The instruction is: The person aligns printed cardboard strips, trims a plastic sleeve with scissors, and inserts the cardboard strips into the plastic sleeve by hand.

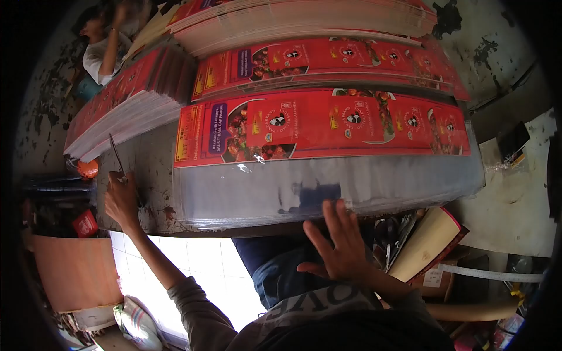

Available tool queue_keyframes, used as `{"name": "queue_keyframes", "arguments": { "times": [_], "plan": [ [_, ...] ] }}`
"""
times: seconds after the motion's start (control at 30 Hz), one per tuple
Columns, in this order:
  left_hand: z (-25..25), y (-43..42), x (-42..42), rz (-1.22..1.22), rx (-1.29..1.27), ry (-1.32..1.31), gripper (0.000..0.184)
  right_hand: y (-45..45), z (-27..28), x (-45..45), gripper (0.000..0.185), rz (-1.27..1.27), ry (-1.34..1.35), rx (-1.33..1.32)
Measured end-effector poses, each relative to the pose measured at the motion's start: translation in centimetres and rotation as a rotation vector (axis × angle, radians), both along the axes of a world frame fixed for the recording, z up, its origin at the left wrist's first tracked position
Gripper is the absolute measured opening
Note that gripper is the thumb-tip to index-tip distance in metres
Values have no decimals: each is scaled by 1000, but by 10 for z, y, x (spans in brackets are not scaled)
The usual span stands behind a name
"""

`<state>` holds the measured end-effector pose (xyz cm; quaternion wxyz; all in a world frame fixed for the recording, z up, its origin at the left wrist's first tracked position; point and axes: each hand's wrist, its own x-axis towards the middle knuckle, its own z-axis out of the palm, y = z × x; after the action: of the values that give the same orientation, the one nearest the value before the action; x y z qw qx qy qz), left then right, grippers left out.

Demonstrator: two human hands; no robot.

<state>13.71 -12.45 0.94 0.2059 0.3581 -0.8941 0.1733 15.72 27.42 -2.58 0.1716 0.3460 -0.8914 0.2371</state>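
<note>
Currently | scissors point(117, 157) are gripped by left hand point(121, 203) near worktable point(153, 153) front-left corner | right hand point(338, 245) is splayed, empty | Panda oyster-sauce packaging stack point(322, 131) is laid along front edge; stacking looks done, remainder unclear

"What's on the shirt point(335, 301)?"
"Big dark letters point(298, 308) on grey."
"And the sleeves point(201, 310)?"
"Grey too. They stop partway down the arms point(155, 254)."
"The pants point(272, 282)?"
"Blue. Both hands point(122, 202) point(339, 248) are bare."
</note>
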Motion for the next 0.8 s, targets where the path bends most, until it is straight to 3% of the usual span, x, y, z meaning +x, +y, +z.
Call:
{"name": "queue_keyframes", "arguments": {
  "times": [0.03, 0.1, 0.13, 0.23, 0.27, 0.33, 0.4, 0.47, 0.53, 0.6, 0.7, 0.8],
  "plan": [
    [-8, -5, 1, -6, -2, 5, 27, -1, -2, 2, 46, 9, -60, 44],
    [-15, -9, 2, 33, -5, 41, 25, -3, -12, 5, 47, 991, -370, 103],
    [-16, -11, 4, 25, -11, 49, 25, 1, -13, 1, 47, 984, -361, 101],
    [-11, 0, 10, 125, 84, 93, 24, 31, 15, -27, 50, 522, -114, -21],
    [-12, -4, 13, 50, 85, 131, 22, 45, 39, -39, 48, 424, 21, 77],
    [-6, -2, 12, -22, 80, 173, 20, 73, 59, -57, 43, 341, -101, 33],
    [16, 24, 0, -257, 41, 264, 20, 87, 72, -83, 40, 307, 1, -14],
    [35, 52, -20, -517, 244, 286, 23, 96, 80, -106, 37, 155, -35, -6],
    [48, 87, -44, -766, 469, 206, 28, 96, 85, -140, 47, 145, -177, 13],
    [50, 101, -72, -1092, 525, 48, 34, 95, 81, -172, 54, 136, -147, 110],
    [46, 105, -108, -1271, 572, -52, 42, 107, 77, -189, 68, 93, -126, 242],
    [37, 101, -106, -1176, 643, -137, 52, 140, 75, -198, 74, 16, -187, 241]
  ]
}}
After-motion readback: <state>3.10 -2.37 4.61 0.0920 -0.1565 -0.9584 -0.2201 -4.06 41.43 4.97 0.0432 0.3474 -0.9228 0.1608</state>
